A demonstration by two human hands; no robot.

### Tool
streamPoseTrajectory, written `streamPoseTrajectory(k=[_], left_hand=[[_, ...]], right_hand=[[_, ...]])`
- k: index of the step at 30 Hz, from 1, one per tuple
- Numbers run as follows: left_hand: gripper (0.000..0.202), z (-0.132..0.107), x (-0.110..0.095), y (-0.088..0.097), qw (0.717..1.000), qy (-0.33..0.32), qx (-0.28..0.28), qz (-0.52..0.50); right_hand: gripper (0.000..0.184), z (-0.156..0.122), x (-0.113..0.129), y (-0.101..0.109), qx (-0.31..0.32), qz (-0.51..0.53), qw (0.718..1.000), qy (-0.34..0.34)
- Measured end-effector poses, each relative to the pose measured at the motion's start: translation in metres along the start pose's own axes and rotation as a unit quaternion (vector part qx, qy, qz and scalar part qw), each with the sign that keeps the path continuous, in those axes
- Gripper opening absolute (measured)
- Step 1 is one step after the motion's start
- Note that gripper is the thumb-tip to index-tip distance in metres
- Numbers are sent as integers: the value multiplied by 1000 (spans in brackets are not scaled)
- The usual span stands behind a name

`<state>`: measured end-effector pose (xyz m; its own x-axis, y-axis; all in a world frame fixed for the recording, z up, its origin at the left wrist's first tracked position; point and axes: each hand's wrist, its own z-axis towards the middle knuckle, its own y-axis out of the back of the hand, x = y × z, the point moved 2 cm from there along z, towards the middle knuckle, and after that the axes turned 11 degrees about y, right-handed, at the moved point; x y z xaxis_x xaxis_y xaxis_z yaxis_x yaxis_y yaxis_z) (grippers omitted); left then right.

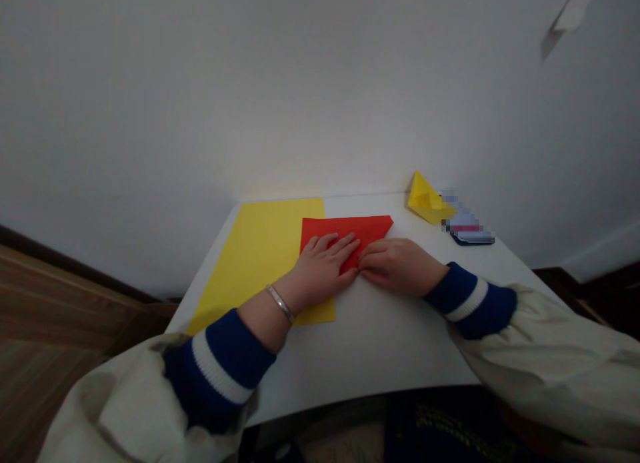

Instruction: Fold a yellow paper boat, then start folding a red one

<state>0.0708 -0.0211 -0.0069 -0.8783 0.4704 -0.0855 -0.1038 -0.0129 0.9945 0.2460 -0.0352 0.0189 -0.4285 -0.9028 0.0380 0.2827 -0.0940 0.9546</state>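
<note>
A folded sheet of red paper (345, 227) lies in the middle of the table, its left part over a yellow sheet of paper (260, 249). Flat on the red paper rests my left hand (327, 266), fingers spread, covering much of its lower left. My right hand (397, 264) is closed at the paper's lower right edge, with fingertips and thumb pinched on that edge close to my left thumb. The red paper's upper right corner is folded at a slant. What lies beneath the hands is hidden.
A folded yellow paper boat (426, 201) stands at the back right of the white table (370, 343), against a phone (470, 226) whose screen is blurred out. Behind the table rises a white wall (320, 83). Wooden furniture (60, 316) is at the left.
</note>
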Motion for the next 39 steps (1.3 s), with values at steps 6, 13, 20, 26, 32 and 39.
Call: streamPoseTrajectory(k=[6,13,20,26,32,39], left_hand=[[61,1,0,0,1000,3,-3,5],[62,3,0,-1,1000,-7,-6,26],[58,5,2,-2,999,-12,-5,37],[58,8,4,-1,1000,-8,8,20],[57,6,2,2,1000,4,14,8],[56,2,1,3,1000,3,26,4]], right_hand=[[20,3,1,1,11,-15,1000,2],[22,5,3,3,34,-52,998,-5],[26,8,7,7,53,-96,994,-29],[31,9,5,10,82,-128,985,-83],[33,9,-1,9,100,-148,971,-159],[35,7,-9,9,108,-170,951,-235]])
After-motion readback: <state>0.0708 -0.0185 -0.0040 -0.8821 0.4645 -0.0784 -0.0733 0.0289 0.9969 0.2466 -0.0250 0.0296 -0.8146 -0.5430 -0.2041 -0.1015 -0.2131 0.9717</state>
